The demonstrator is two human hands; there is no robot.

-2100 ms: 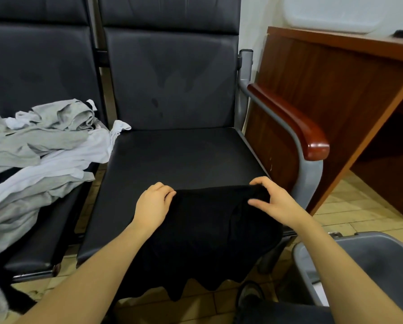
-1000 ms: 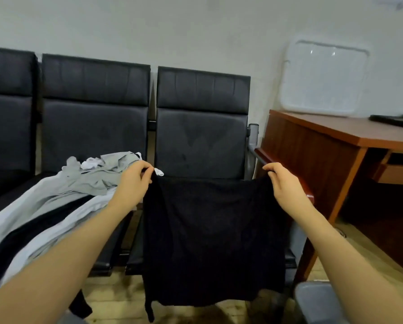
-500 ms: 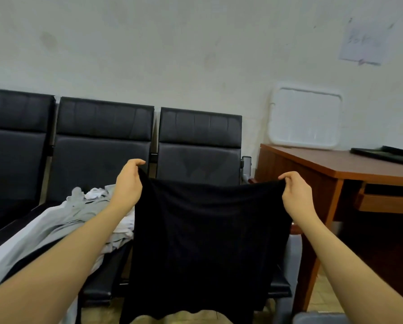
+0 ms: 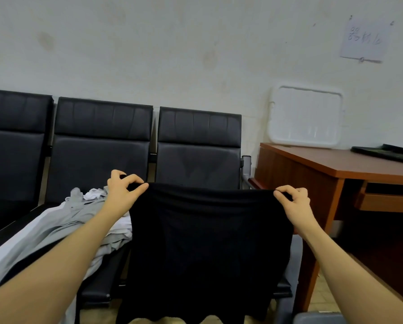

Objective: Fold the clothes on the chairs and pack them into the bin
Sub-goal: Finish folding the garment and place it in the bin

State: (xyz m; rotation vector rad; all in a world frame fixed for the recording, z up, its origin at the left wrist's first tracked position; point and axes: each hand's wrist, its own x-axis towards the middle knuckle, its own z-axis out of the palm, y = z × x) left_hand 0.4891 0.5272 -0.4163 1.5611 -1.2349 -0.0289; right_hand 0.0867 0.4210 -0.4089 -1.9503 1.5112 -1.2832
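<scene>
A black garment (image 4: 205, 249) hangs spread out in the air in front of the rightmost black chair (image 4: 199, 146). My left hand (image 4: 123, 190) pinches its upper left corner and my right hand (image 4: 294, 202) pinches its upper right corner, so the top edge is stretched level between them. A heap of grey and white clothes (image 4: 62, 225) lies on the middle chair seat to the left. A sliver of the grey bin (image 4: 317, 318) shows at the bottom right edge; its inside is hidden.
A row of black chairs (image 4: 102, 141) stands against a pale wall. A brown wooden desk (image 4: 336, 169) is close on the right, with a white tray (image 4: 305, 118) leaning on the wall and a dark flat object (image 4: 387, 153) on top.
Both hands lifted the black garment off the chair seat and now hold it up by its top corners. The view tilted upward, and the bin dropped almost out of sight.
</scene>
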